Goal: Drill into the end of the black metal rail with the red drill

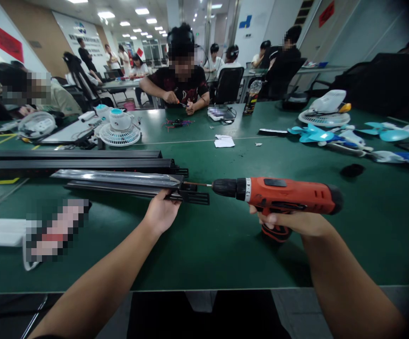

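My right hand [289,221] is wrapped round the handle of a red and black cordless drill [292,192]. The drill lies level, with its long thin bit [199,184] pointing left. The bit's tip meets the right end of a black metal profile [119,178] that has a shiny, clear-looking film along its top. Beneath that end, my left hand [162,212] grips the profile from the near side, its fingers partly hidden. A second dark slotted bar [126,191] runs just below and beside it. Whether the bit sits in a screw is too small to tell.
More black bars [73,165] lie behind on the green table [225,254]. A phone [59,230] and a white object [6,232] are at the left. Fan parts [119,129], blue blades [312,134] and a bottle [251,99] stand farther back. A person [183,75] works opposite.
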Tool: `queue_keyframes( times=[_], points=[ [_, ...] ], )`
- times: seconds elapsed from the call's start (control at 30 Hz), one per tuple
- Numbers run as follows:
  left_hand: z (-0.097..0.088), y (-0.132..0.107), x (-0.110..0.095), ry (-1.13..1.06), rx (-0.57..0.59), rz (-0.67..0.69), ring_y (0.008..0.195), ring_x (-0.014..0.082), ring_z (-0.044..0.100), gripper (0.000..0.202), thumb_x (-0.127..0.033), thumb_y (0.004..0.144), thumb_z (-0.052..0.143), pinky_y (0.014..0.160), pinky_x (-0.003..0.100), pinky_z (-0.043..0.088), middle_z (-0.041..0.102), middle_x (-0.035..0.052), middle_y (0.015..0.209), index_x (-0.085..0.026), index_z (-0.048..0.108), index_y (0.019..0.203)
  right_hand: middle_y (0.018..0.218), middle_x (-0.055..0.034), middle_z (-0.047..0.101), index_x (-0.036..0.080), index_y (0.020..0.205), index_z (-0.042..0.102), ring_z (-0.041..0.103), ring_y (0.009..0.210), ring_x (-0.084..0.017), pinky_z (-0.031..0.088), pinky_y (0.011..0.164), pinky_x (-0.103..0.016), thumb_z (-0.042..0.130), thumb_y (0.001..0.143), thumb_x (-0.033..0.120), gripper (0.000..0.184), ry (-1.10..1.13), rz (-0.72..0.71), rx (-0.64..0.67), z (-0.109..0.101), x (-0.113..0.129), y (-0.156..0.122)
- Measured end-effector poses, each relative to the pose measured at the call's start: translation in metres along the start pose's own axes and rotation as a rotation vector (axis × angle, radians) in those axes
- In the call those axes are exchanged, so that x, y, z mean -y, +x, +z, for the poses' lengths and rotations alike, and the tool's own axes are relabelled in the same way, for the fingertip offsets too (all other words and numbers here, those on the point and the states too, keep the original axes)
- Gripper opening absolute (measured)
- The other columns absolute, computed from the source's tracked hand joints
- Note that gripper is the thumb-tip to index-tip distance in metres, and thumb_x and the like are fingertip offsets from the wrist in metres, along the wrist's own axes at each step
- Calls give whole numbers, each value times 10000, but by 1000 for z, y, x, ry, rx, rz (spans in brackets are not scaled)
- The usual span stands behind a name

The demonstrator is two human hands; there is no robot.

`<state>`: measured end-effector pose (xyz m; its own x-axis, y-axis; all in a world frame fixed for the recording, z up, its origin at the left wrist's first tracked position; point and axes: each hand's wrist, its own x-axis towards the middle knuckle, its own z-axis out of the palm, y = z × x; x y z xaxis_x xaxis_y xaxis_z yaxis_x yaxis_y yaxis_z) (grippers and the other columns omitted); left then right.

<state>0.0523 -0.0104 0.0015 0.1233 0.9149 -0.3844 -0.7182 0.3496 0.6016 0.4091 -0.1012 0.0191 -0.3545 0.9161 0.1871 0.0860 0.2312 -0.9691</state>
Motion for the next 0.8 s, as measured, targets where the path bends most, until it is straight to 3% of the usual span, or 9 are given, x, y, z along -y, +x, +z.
queue_keyframes(
  times=[0.53,0.8],
  points=[
    [10,-6,0,-29,-69,-16,942,182,794,345,-84,1067,561,954,280,628,862,72,982,-155,851,1240,684,2,728,196,1118,884,695,587,-156,697,606,-281,919,1014,495,319,5,-21,22,3,6,3],
    [5,-2,1,-22,-46,-7,930,184,798,365,-78,1041,583,942,289,636,865,65,995,-173,848,1275,815,-28,793,252,1107,893,739,660,-168,713,633,-282,942,992,476,257,10,-14,2,1,0,1]
  ],
)
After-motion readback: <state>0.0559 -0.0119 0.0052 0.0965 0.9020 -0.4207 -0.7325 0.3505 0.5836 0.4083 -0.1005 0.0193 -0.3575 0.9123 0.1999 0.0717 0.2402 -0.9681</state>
